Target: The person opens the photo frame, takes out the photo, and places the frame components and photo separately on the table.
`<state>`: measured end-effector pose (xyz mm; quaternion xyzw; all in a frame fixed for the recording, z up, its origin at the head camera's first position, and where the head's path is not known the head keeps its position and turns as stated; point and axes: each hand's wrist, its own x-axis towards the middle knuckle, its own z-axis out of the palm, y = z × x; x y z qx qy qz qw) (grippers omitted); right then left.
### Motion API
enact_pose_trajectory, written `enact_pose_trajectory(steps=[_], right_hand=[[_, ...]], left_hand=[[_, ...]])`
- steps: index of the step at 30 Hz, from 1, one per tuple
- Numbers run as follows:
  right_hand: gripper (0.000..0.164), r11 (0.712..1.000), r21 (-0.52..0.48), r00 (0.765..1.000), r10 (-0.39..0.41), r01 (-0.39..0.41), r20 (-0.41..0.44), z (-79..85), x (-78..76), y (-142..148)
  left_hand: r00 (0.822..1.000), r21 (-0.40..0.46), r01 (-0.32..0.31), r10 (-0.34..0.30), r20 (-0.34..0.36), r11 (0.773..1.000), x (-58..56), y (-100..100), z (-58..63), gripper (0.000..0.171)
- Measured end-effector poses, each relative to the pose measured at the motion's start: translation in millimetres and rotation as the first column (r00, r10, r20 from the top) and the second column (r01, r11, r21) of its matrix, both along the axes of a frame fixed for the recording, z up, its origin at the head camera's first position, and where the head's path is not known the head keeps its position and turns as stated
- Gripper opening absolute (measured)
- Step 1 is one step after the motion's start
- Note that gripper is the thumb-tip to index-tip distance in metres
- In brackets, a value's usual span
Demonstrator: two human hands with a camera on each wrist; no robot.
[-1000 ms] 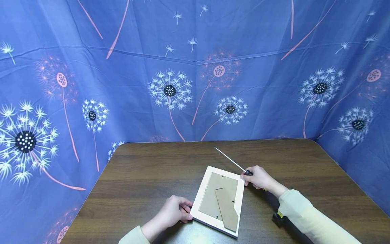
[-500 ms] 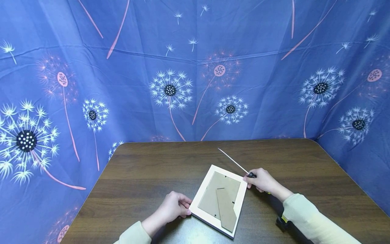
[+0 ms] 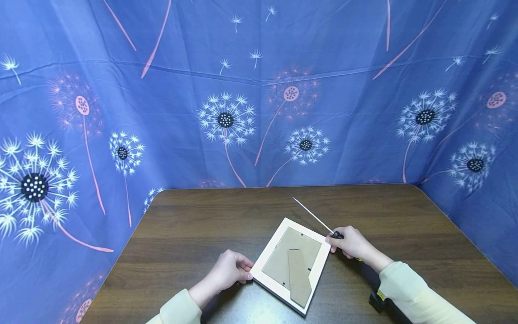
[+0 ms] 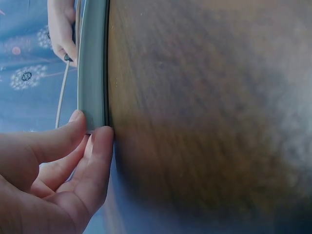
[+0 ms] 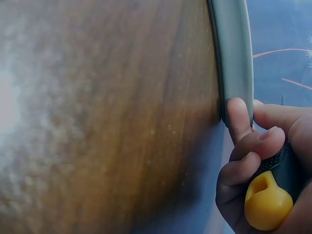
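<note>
A white picture frame [image 3: 272,255] lies back side up in the head view, turned slantwise, its brown backing board [image 3: 288,261] and stand leg [image 3: 298,279] facing me. My left hand [image 3: 229,272] pinches its left corner between thumb and fingers; the left wrist view shows the thumb on one face and a fingertip near the other. At the far right corner, my right hand [image 3: 351,243] pinches the frame with thumb and index finger. Its other fingers curl round the handle [image 5: 267,202] of a screwdriver [image 3: 313,217], black with a yellow end, whose long shaft points away to the left.
The wooden table [image 3: 194,225] runs back to a blue dandelion-print cloth [image 3: 259,90] that hangs behind and at both sides. Beside the right sleeve, a black and yellow object [image 3: 377,301] lies partly hidden.
Between both hands the picture frame has turned slightly clockwise in the head view. My right hand, with the screwdriver, has shifted right and nearer; my left hand has moved slightly away and left.
</note>
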<state>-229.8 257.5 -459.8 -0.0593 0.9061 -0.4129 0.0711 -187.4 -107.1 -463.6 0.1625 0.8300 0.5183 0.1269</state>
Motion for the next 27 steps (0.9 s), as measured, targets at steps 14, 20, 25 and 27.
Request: enact_pose_trajectory(steps=[14,20,25,27], right_hand=[[0.021,0.999,-0.019,1.0,-0.026,0.026,0.017,-2.5,6.1,4.0],[0.02,1.0,-0.022,1.0,-0.021,0.021,0.015,-3.3,9.1,5.9],[0.021,0.999,-0.036,1.0,-0.003,0.003,0.015,-3.1,12.7,7.1],[0.021,0.999,-0.041,1.0,0.0,0.001,0.014,-2.7,14.3,7.3]], left_hand=[[1.0,-0.011,-0.018,0.018,0.007,1.0,-7.8,-0.3,1.0,0.017],[1.0,-0.03,-0.029,0.029,-0.001,0.999,-12.5,-0.5,0.3,0.016],[0.999,-0.043,-0.039,0.039,-0.007,0.998,-15.3,-0.6,0.5,0.016],[0.999,-0.048,-0.044,0.044,-0.009,0.998,-16.4,-0.5,0.9,0.016]])
